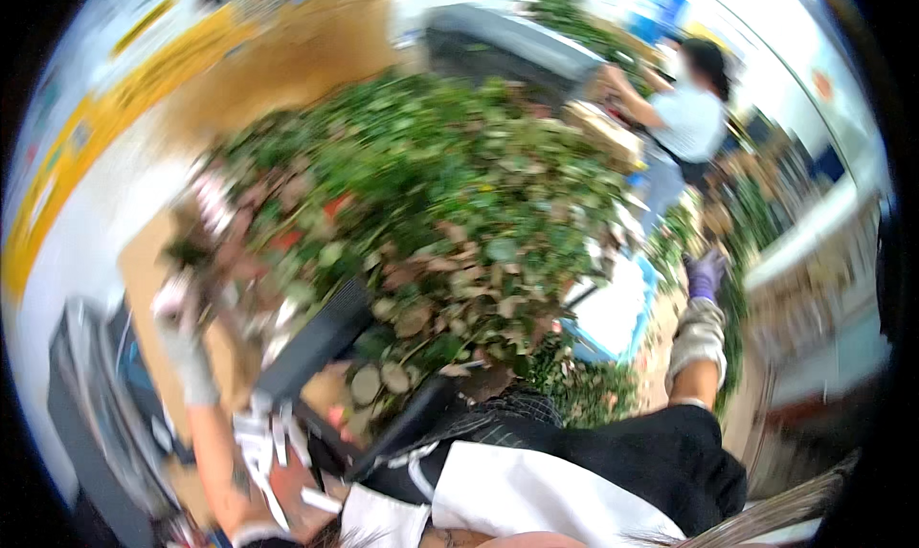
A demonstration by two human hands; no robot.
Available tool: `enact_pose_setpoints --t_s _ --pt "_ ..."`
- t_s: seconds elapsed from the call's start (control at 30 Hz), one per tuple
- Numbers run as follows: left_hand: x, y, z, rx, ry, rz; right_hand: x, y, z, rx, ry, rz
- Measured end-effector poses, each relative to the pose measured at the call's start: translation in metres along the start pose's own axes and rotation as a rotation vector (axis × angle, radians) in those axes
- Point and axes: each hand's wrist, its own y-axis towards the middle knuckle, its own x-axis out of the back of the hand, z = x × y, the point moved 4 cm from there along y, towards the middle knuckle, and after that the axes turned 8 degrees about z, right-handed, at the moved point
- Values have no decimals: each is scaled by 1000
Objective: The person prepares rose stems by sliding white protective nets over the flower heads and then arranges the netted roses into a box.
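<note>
My left hand (179, 318), in a pale glove, is at the left beside a blurred bunch of pinkish flowers (212, 200) and dark leaves; the blur hides whether its fingers hold them. On the right, my right hand (706, 275) wears a purple glove with a light sleeve cover below it. It is near green stems, and its grip is not clear. Between the hands lies a large heap of leafy green stems (445, 182), with brownish leaves at its near side. A black ridged bar (316, 340) stands at the heap's near left edge.
A cardboard box (143, 254) stands at the left. White strips (273, 440) lie near my left forearm. A blue-rimmed container (642, 318) with white contents is right of the heap. Beyond are a grey bin (502, 45) and a person in a light shirt (689, 117). Cut leaves (596, 390) lie below.
</note>
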Motion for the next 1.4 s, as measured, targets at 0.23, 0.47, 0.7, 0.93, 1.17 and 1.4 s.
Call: enact_pose_setpoints --t_s 0.23,0.47,0.7,0.93,1.17,1.4 --pt "-79 -51 -115 -328 357 152 203 -381 301 2082 1065 8" --pt "-81 -67 -127 -395 590 116 182 -516 360 2400 1131 485" --pt "-62 -77 -70 219 -253 35 168 -535 378 2313 939 613" --pt "-45 -74 -63 84 34 64 172 -548 380 2423 1063 390" --pt "-20 -88 -70 209 -166 -62 165 -524 391 2446 1020 636" --pt "-44 -74 -42 -123 -9 158 160 -549 385 2693 743 628"
